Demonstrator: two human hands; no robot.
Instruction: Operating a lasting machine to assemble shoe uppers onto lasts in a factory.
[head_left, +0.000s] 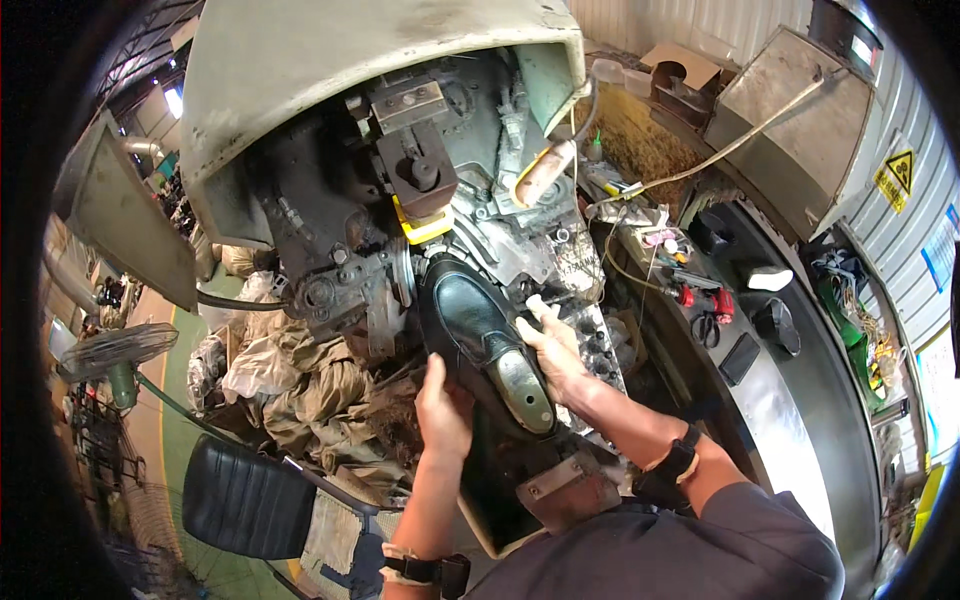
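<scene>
A black shoe (462, 305) sits between the two hands at the front of a large machine (370, 45), its toe toward the machine just below a yellow block (425, 226) and its heel toward the person. A dull gold-green form (522, 390) with a small round hole fills the shoe's heel opening.

The left hand (443, 408) is at the shoe's left side, thumb pointing up; its other fingers are mostly hidden, so I cannot tell whether they are gripping. The right hand (556, 352) lies along the right side, thumb and forefinger stretched forward and slightly apart, with white covers on their tips; whether these fingers press on the shoe cannot be told. Each forearm wears a dark strap (672, 457).

To the right runs a long worktop (795, 425). Near its left edge lie scissors (705, 330), a red tool (718, 300) and a flat black rectangle (740, 359). A dark shoe piece (778, 326) and a white piece (768, 277) are farther from that edge. On the left, crumpled cloth (330, 385) is heaped beyond a black chair (245, 498).
</scene>
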